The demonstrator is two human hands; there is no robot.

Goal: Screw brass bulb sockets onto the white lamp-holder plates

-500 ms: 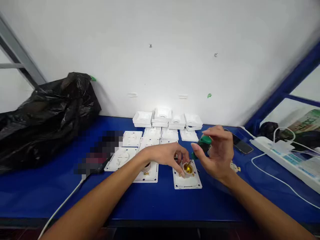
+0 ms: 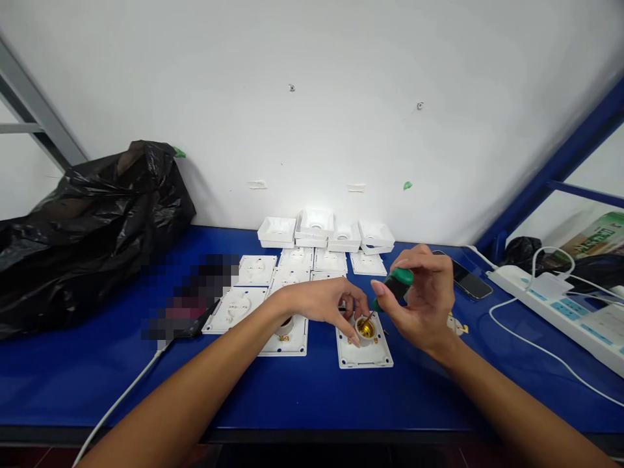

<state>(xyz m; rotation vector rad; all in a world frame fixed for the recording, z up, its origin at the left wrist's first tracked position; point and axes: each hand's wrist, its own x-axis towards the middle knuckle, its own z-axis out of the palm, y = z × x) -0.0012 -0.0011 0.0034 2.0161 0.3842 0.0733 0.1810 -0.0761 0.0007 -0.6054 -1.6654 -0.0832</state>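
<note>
The lettering (image 2: 610,233) on the green package (image 2: 592,246) at far right is too blurred to read. Your blue tabletop (image 2: 341,406) stands against a white wall (image 2: 351,136), with a black plastic bag (image 2: 107,227) at the left and a power strip (image 2: 560,305) and a phone (image 2: 472,285) at the right. Shallow white boxes (image 2: 316,224) are stacked by the wall, white plates (image 2: 257,270) lying before them. Nearer you, one plate (image 2: 363,357) lies flat on the tabletop, bearing a round socket (image 2: 366,330) with a brassy inside. Your left hand (image 2: 336,303) grips that socket around its side; your right hand (image 2: 423,305) grasps a green-and-black screwdriver (image 2: 400,284), its tip down in the socket.
</note>
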